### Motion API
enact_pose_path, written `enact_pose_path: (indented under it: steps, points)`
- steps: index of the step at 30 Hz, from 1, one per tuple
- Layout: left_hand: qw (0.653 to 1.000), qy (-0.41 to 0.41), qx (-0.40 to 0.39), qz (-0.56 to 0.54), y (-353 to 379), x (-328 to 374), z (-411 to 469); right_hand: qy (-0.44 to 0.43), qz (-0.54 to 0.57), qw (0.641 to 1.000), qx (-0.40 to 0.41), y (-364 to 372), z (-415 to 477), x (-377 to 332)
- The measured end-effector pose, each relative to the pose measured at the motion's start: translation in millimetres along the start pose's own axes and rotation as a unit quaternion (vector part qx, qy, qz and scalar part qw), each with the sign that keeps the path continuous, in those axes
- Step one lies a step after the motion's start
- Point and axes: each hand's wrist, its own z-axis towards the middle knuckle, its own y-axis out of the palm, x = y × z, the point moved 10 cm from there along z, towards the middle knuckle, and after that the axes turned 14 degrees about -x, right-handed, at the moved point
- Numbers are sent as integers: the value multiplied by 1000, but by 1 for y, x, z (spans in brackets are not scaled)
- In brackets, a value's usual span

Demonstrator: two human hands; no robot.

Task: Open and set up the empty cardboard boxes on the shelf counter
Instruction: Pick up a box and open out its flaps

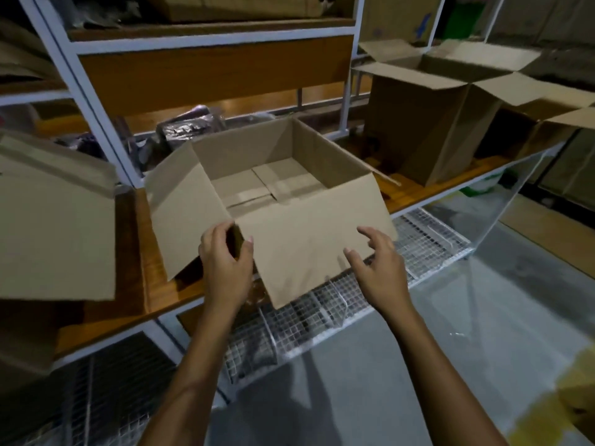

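Fingers [215, 230] of the left hand [225, 265] curl round the near left corner of the open brown cardboard box [306, 149]. The thumb sits on the front side of that corner and the other fingers wrap round the far side, so I see this hand pinching the cardboard edge between them.

The right hand [381, 268] is spread wide, with its fingers a little bent and apart from each other. It holds nothing. It sits over the lower right part of the big front flap [309, 249]. The thumb tip looks like it touches the flap, but I cannot tell if the other fingers touch it.

The box stands on the brown wooden shelf counter [154, 284], right in front of me. Its top is open, its front flap hangs over the counter edge toward me, and its left flap [183, 214] sticks out to the side. Inside I see only the taped bottom flaps.

A taller open brown cardboard box [425, 130] stands farther right on the same counter. Another brown cardboard box [54, 233] is close on the left. A white wire mesh rack [322, 304] lies under the counter.
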Motion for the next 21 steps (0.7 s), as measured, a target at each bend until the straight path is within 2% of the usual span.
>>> enact_pose_path:
  steps: [5, 11, 13, 16, 18, 21]
  points:
    - [996, -55, 45, 49, 15, -10, 67, 16, -35, 999, -1, -20, 90, 7]
    - [988, -120, 30, 92, 46, -37, 94, 133, -6, 991, 9, -36, 177, 57]
    - [982, -123, 77, 120, 47, -34, 85, 161, 41, 986, -1, -37, 201, 74]
    - [958, -129, 218, 137, 32, -20, 59, 218, 140, 965, -31, -32, 232, 105]
    - [944, -170, 274, 71, 27, -25, 41, 254, 180, 948, -60, -25, 247, 121]
    - [915, -294, 257, -99, 46, -59, 27, 272, 219, 931, -108, -16, 259, 127]
